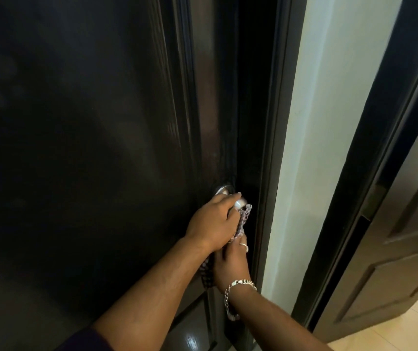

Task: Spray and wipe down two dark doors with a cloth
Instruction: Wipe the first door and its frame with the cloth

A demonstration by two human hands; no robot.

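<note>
Now left hand [213, 220] fingers curl over knob [224, 191] — cloth [242, 220] bunched beneath, right hand [230, 264] gripping it.

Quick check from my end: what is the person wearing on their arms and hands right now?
Both forearms are bare. The right hand has a silver ring on one of its fingers, and a chunky silver chain bracelet sits at that wrist. The left hand shows no jewellery. A dark purple sleeve edge shows near the left elbow at the bottom of the view.
</note>
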